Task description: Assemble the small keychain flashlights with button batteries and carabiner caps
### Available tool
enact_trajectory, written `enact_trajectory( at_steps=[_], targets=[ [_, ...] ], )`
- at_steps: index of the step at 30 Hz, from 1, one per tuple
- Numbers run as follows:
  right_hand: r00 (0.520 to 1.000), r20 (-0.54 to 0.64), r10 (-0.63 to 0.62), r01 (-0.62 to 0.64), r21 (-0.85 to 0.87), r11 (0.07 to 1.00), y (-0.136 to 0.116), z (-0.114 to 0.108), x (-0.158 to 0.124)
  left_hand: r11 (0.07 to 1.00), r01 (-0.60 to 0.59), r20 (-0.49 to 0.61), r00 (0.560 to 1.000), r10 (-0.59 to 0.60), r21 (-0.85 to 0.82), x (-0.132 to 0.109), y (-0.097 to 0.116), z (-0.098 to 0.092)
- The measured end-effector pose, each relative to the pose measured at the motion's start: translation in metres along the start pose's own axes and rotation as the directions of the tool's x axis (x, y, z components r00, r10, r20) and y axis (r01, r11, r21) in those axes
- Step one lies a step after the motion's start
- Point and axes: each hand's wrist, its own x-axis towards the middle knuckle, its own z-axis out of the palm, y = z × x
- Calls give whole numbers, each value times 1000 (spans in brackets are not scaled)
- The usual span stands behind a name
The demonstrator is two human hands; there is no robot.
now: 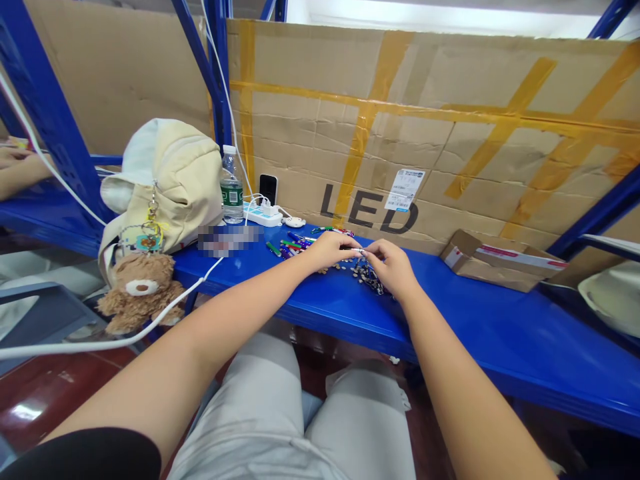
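Both my hands meet over the blue shelf (480, 320). My left hand (331, 251) and my right hand (393, 263) pinch the two ends of a small silver pen-like piece (357, 250). Under my right hand lies a dark pile of small metal parts and cords (367, 275). Several small colourful pen-like pieces (293, 245) lie just behind my left hand.
A cream bag (173, 183) with a teddy bear (140, 290) hanging off it sits at the left, beside a water bottle (232, 187) and a white power strip (264, 215). A flat cardboard box (503, 261) lies at the right. Another person's hand (17, 167) shows far left.
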Motion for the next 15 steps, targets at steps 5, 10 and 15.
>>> enact_trajectory(
  at_steps=[5, 10, 15],
  targets=[
    [941, 158, 300, -327, 196, 924, -2, 2, -2, 972, -186, 64, 982, 179, 140, 2, -5, -3],
    [849, 365, 383, -529, 575, 624, 4, 3, -4, 902, -358, 74, 934, 351, 240, 4, -6, -3],
    [873, 309, 378, -488, 558, 671, 4, 4, -2, 961, -222, -29, 973, 230, 168, 3, -1, 0]
  ],
)
